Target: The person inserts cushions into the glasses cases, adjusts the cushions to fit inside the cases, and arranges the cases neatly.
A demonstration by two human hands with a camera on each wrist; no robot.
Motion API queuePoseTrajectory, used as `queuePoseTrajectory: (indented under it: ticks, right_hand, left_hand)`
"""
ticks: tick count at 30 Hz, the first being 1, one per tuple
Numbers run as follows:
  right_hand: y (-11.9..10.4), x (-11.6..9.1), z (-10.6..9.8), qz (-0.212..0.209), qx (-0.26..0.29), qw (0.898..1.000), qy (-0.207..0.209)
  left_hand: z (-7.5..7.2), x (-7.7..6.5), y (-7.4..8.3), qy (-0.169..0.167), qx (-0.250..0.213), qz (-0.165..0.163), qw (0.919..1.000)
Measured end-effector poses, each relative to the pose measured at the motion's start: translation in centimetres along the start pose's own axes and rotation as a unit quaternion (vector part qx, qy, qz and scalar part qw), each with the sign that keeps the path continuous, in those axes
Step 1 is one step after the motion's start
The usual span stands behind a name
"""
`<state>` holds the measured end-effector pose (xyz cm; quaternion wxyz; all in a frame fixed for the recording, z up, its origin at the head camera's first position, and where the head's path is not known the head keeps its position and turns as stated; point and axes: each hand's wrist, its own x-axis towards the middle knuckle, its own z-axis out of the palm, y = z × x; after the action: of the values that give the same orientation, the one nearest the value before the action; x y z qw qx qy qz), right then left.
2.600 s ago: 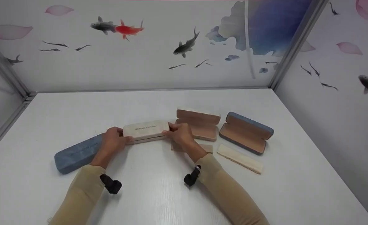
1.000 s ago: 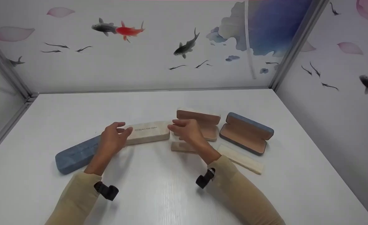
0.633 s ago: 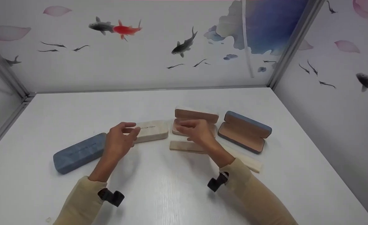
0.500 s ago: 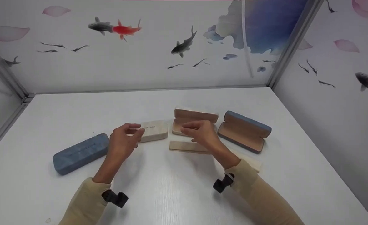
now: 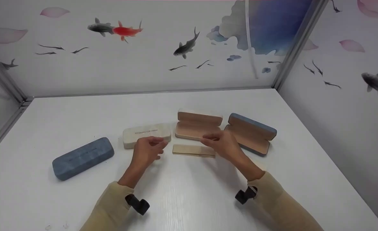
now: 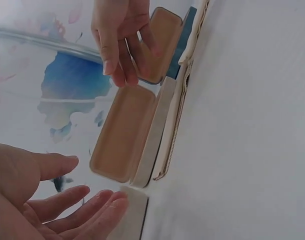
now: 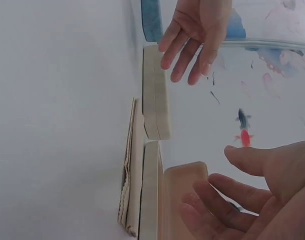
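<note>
Above the table's middle, my left hand [image 5: 145,153] hovers just in front of the closed cream glasses case [image 5: 129,138], fingers loosely extended and holding nothing. My right hand [image 5: 225,145] is likewise bare, fingers relaxed, over the front right corner of the open cream glasses case [image 5: 190,128]. A folded cream cloth [image 5: 192,150] lies before that case, between the hands. To the right an open blue glasses case [image 5: 254,146] shows its brown lining, partly behind the right hand. Both wrist views show loosely spread fingers, with the open cream case [image 6: 125,132] beyond the left ones.
A closed blue glasses case [image 5: 83,158] lies at the left of the white table [image 5: 176,199]. The right forearm covers most of a second folded cloth [image 5: 260,165]. Patterned panels [image 5: 127,70] in metal frames border the table's back and sides.
Earlier both hands held the cream case, its lid slightly ajar; it is now closed and let go. Both hands have moved right and toward me, uncovering the closed cases and the nearer cloth.
</note>
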<state>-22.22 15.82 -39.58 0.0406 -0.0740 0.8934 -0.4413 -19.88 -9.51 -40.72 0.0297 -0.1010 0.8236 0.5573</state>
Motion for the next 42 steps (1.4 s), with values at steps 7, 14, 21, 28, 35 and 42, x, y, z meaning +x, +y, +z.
queuePoseTrajectory:
  ticks: [7, 14, 21, 28, 35, 42]
  right_hand:
    - [2.1, -0.2, -0.4, -0.009, -0.017, 1.000, -0.021]
    - [3.1, 0.1, -0.5, 0.044, -0.018, 0.998, -0.030]
    - [3.4, 0.2, -0.4, 0.090, -0.015, 0.995, -0.041]
    - [3.8, 0.7, -0.2, 0.110, 0.008, 0.993, -0.038]
    - [4.1, 1.1, 0.2, 0.123, -0.013, 0.991, -0.055]
    - [4.4, 1.2, 0.1, 0.121, -0.017, 0.991, -0.058]
  left_hand:
    - [2.1, 0.9, -0.4, -0.022, -0.012, -0.034, 0.9991]
    - [3.3, 1.3, -0.2, -0.038, -0.034, -0.031, 0.9982]
    - [4.3, 1.8, -0.6, -0.038, -0.030, -0.040, 0.9980]
    - [4.4, 2.1, -0.8, -0.041, -0.018, -0.023, 0.9987]
    - [4.5, 2.0, -1.3, -0.037, 0.001, 0.000, 0.9993]
    - [4.7, 2.1, -1.4, -0.026, 0.012, -0.006, 0.9996]
